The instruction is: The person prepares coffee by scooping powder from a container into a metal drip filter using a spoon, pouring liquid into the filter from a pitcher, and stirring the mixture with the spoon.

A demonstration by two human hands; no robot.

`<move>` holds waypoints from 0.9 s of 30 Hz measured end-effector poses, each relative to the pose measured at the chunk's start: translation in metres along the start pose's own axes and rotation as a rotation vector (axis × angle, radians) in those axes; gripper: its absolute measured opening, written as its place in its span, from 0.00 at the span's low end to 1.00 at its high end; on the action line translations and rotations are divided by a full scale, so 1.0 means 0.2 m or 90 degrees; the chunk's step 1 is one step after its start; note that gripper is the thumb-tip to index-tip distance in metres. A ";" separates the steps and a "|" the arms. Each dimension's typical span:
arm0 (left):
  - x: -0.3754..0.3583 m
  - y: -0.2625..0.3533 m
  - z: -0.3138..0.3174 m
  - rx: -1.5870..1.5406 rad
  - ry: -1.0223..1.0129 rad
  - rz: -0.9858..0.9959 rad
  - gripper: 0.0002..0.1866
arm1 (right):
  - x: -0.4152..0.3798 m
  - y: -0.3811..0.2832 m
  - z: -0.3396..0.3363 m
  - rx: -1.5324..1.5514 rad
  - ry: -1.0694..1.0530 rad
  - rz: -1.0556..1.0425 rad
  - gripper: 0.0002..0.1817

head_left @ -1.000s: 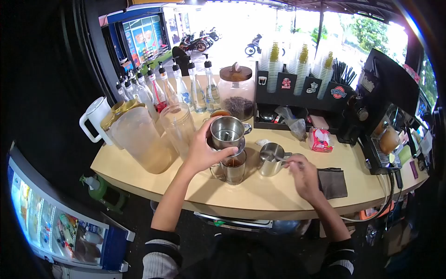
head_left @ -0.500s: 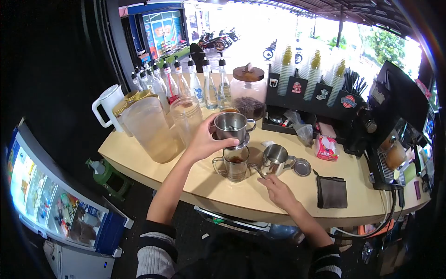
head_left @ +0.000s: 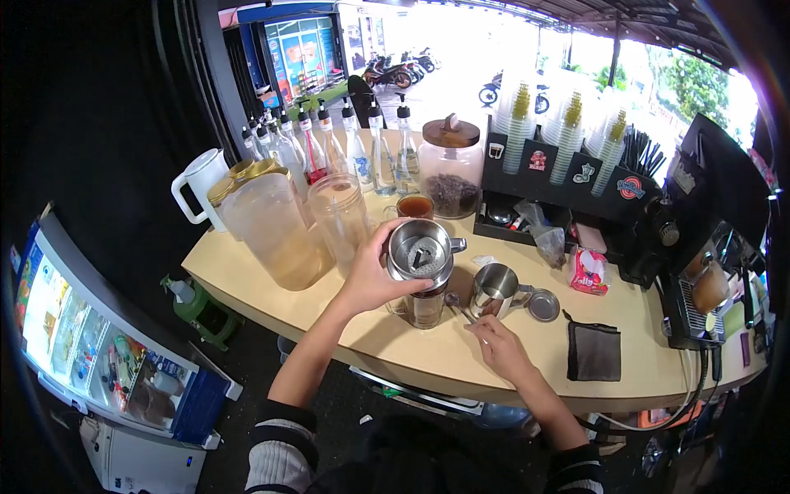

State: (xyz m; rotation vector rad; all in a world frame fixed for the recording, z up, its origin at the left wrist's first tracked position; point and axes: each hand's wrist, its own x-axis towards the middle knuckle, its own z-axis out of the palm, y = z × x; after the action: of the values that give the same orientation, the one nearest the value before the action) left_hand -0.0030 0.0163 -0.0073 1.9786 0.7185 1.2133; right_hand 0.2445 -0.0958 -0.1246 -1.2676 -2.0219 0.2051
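My left hand (head_left: 372, 276) is wrapped round a steel drip filter cup (head_left: 421, 251), tilted so that its inside faces me. Directly beneath it is a glass mug (head_left: 425, 308) with dark liquid, partly hidden by the filter. Closed on the handle of a small metal spoon (head_left: 460, 306), my right hand (head_left: 499, 344) is just below a steel pitcher (head_left: 494, 288). A round metal lid (head_left: 543, 305) lies right of the pitcher. Behind the filter, another glass mug (head_left: 415, 207) holds brown liquid.
Plastic jugs (head_left: 271, 226), pump bottles (head_left: 381, 160) and a lidded jar (head_left: 451, 177) line the back left. A black rack (head_left: 535, 171) holds cups. A dark cloth (head_left: 594, 351) and a pink packet (head_left: 589, 272) lie right, near a coffee machine (head_left: 687, 300).
The filter cup has tilted towards me and dropped slightly over the glass mug, showing more of its inside. The mug behind it has come into clearer view. The camera view has shifted slightly.
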 end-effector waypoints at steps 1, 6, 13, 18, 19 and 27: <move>0.00 0.00 0.00 -0.001 -0.002 -0.001 0.45 | 0.00 0.00 0.00 0.002 -0.002 0.005 0.14; -0.01 0.09 0.02 0.159 0.012 0.092 0.41 | 0.01 -0.01 -0.01 0.018 0.015 0.001 0.13; -0.01 0.05 0.04 0.178 0.043 0.071 0.41 | 0.02 -0.01 0.00 0.006 0.012 -0.005 0.14; -0.01 -0.05 0.05 0.117 0.056 0.040 0.43 | 0.02 -0.03 -0.02 0.010 -0.029 0.036 0.13; -0.01 -0.06 0.05 0.092 0.047 0.022 0.44 | 0.02 -0.03 -0.02 0.007 -0.034 0.037 0.14; -0.03 -0.08 0.05 0.078 0.015 -0.008 0.46 | 0.03 -0.03 -0.01 -0.006 -0.008 0.005 0.16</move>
State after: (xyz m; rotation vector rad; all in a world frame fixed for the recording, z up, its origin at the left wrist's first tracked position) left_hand 0.0027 0.0184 -0.0270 2.0597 0.8336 1.2118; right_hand 0.2397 -0.0952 -0.1174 -1.2824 -2.0307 0.2083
